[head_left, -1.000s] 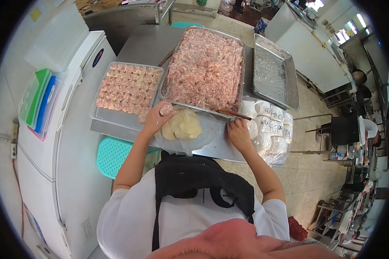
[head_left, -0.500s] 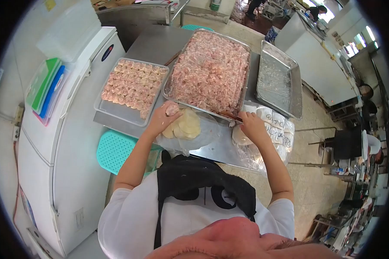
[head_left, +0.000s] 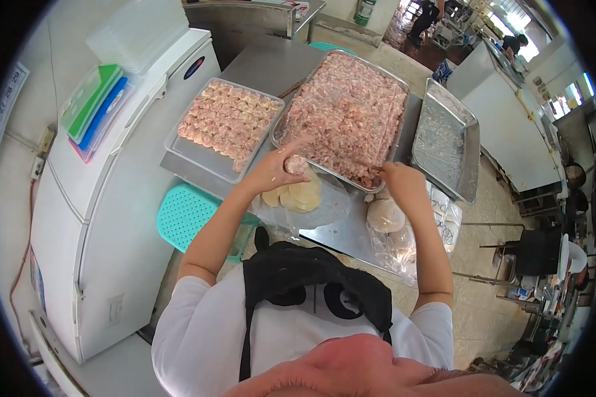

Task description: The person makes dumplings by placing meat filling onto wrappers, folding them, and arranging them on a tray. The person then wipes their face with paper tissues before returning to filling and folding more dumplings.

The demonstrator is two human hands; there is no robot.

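My left hand curls around a small meat-filled dumpling, its thumb and fingers cupping the sides. Just below it lies a stack of round, pale yellow wrappers on clear plastic. Over the near right corner of a metal tray heaped with minced meat filling, my right hand is closed on a thin brown stick-like utensil. The fingers mostly cover that utensil, and its tip is in the filling. To the left, a clear plastic tray holds rows of filled dumplings.
An empty-looking metal tray stands at the right of the table. Bagged wrappers lie under my right forearm. A turquoise stool and a white freezer are on the left. Other people are in the background.
My left hand has lifted slightly with the dumpling, fingers more spread. My right hand has moved up to the meat tray, bringing the utensil's tip into the filling. The view has shifted.
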